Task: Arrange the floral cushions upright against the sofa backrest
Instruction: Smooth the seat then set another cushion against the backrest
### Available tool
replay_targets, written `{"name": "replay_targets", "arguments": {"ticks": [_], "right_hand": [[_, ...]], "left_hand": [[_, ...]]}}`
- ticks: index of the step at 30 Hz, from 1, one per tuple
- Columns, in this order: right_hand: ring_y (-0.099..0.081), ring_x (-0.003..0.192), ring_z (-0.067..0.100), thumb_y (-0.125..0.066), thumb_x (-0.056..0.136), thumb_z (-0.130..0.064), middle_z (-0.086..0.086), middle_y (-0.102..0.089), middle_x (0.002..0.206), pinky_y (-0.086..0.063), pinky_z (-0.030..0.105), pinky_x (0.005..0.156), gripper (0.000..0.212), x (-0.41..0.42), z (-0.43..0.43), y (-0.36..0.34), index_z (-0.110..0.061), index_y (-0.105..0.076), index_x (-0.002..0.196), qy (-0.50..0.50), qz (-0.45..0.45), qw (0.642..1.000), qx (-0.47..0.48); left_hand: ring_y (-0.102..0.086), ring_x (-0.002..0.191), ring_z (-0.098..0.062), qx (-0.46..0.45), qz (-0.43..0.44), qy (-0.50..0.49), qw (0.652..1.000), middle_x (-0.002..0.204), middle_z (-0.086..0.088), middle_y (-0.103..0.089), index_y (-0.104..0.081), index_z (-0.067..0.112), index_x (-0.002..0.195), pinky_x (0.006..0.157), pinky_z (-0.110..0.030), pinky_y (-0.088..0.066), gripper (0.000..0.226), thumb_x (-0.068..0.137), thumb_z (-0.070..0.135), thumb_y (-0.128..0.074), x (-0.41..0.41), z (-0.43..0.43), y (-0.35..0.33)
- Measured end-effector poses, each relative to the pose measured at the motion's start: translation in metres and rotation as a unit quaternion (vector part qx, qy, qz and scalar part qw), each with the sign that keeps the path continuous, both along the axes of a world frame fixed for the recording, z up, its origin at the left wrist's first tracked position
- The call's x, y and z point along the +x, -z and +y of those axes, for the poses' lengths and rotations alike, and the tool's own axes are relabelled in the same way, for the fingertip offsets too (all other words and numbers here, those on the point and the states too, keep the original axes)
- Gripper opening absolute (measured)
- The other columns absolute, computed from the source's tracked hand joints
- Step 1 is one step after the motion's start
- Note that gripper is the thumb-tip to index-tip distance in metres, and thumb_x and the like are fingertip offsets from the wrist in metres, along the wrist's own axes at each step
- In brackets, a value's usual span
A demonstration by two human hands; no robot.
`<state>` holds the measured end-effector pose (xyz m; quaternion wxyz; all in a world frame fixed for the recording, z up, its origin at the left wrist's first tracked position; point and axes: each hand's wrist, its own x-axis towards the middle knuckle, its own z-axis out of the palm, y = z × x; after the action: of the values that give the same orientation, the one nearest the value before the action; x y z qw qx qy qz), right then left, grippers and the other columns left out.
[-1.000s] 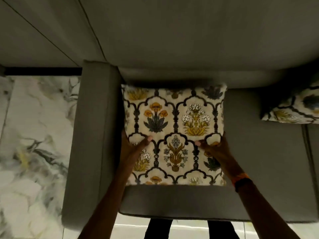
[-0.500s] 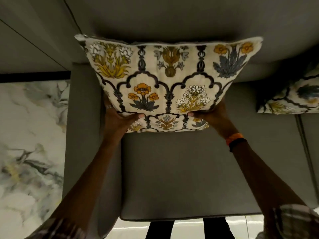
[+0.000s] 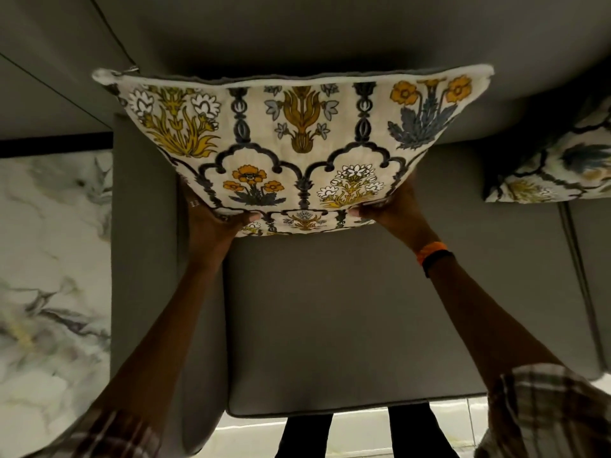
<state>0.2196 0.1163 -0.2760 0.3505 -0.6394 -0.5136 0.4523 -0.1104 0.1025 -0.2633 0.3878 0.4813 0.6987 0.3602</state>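
A cream floral cushion (image 3: 294,137) with yellow, orange and blue flowers stands tilted up in front of the grey sofa backrest (image 3: 297,34). My left hand (image 3: 211,216) grips its lower left edge and my right hand (image 3: 393,209) grips its lower right edge. The cushion's bottom edge hangs just above the grey seat (image 3: 347,309). A second floral cushion (image 3: 558,170) lies at the right edge of the view, partly cut off, next to the backrest.
The sofa's left armrest (image 3: 142,259) runs beside the seat. A marble-patterned floor (image 3: 49,259) lies to the left. My legs (image 3: 304,434) show below the seat's front edge. A seam (image 3: 575,259) divides this seat from the one on the right.
The cushion lay flat on the seat; both hands have lifted it by its near edge and tipped it up toward the backrest. It now stands slightly higher and closer to the camera.
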Motion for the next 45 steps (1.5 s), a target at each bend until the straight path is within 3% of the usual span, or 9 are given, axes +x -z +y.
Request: {"name": "replay_targets", "arguments": {"ticks": [3,7,10,16,21,24,32,37,45], "right_hand": [[-0.057,0.144,0.021,-0.108,0.054,-0.024,0.012,-0.057,0.157,-0.048,0.012,0.113,0.134,-0.002,-0.014,0.006,0.004,-0.031,0.161,0.011,-0.051,0.998,-0.018],[-0.042,0.156,0.035,-0.103,0.064,-0.011,0.016,-0.036,0.171,-0.042,0.054,0.127,0.134,-0.011,-0.047,0.024,-0.006,-0.020,0.170,0.034,-0.115,0.992,-0.030],[-0.036,0.159,0.039,-0.101,0.070,-0.013,0.016,-0.027,0.174,-0.039,0.063,0.126,0.134,-0.016,-0.071,0.035,-0.010,-0.015,0.172,0.027,-0.122,0.988,-0.089],[-0.055,0.144,0.013,-0.106,0.062,-0.019,0.009,-0.046,0.163,-0.053,0.043,0.119,0.135,-0.012,-0.034,0.017,-0.007,-0.022,0.166,0.033,0.016,0.999,-0.040],[-0.058,0.147,0.025,-0.097,0.046,-0.076,0.009,-0.060,0.156,-0.052,0.053,0.120,0.143,-0.019,-0.013,0.016,-0.009,-0.041,0.159,0.042,0.041,0.998,-0.031],[-0.061,0.143,0.024,-0.093,0.045,-0.082,0.007,-0.065,0.152,-0.054,0.052,0.118,0.141,-0.016,-0.016,0.018,-0.010,-0.046,0.157,0.042,0.036,0.998,-0.043],[-0.061,0.143,0.019,-0.089,0.041,-0.090,0.000,-0.064,0.153,-0.054,0.049,0.118,0.136,-0.012,-0.014,0.013,-0.025,-0.052,0.155,0.031,-0.005,0.997,-0.075],[-0.065,0.138,0.016,-0.086,0.043,-0.092,-0.006,-0.072,0.145,-0.058,0.049,0.114,0.129,-0.010,-0.012,0.000,-0.024,-0.059,0.150,0.045,-0.008,0.996,-0.071],[-0.053,0.149,0.026,-0.082,0.049,-0.095,-0.002,-0.061,0.156,-0.048,0.055,0.121,0.132,-0.009,-0.013,-0.001,-0.029,-0.047,0.158,0.023,-0.034,0.996,-0.082]], "left_hand": [[-0.027,0.150,-0.013,-0.008,0.022,-0.011,1.000,0.164,-0.005,-0.026,-0.013,0.010,0.160,0.126,-0.030,-0.027,0.136,0.056,0.039,-0.097,0.006,-0.012,0.005],[-0.023,0.154,-0.018,-0.041,0.011,-0.047,0.998,0.168,-0.005,-0.019,-0.006,0.021,0.162,0.127,-0.043,-0.028,0.135,0.063,0.021,-0.097,0.023,-0.042,0.014],[-0.018,0.156,-0.023,-0.073,-0.003,-0.047,0.996,0.170,-0.004,-0.013,0.000,0.029,0.162,0.127,-0.051,-0.026,0.142,0.060,0.019,-0.098,0.034,-0.066,0.021],[-0.022,0.151,-0.016,-0.061,-0.079,-0.045,0.994,0.168,-0.007,-0.017,0.000,0.022,0.160,0.124,-0.041,-0.028,0.133,0.066,0.013,-0.094,0.035,-0.033,0.010],[-0.041,0.146,-0.019,-0.010,-0.089,-0.017,0.996,0.161,-0.007,-0.034,-0.015,0.013,0.158,0.119,-0.049,-0.041,0.116,0.070,0.012,-0.091,0.033,-0.006,0.004],[-0.038,0.149,-0.025,-0.016,-0.076,-0.018,0.997,0.163,-0.009,-0.034,-0.017,0.016,0.159,0.114,-0.058,-0.044,0.129,0.061,0.041,-0.096,0.033,-0.008,0.006],[-0.052,0.138,-0.019,-0.056,-0.052,-0.044,0.996,0.153,0.007,-0.050,-0.031,0.030,0.154,0.104,-0.057,-0.054,0.125,0.051,0.066,-0.092,0.022,-0.006,0.004],[-0.054,0.134,-0.025,-0.082,-0.028,-0.074,0.994,0.156,0.002,-0.046,-0.024,0.035,0.157,0.082,-0.039,-0.062,0.126,0.051,0.075,-0.079,0.023,-0.011,-0.007],[-0.044,0.144,-0.025,-0.060,-0.037,-0.088,0.994,0.163,0.004,-0.034,-0.015,0.040,0.157,0.101,-0.056,-0.055,0.115,0.069,0.061,-0.085,0.028,-0.014,-0.002]]}}
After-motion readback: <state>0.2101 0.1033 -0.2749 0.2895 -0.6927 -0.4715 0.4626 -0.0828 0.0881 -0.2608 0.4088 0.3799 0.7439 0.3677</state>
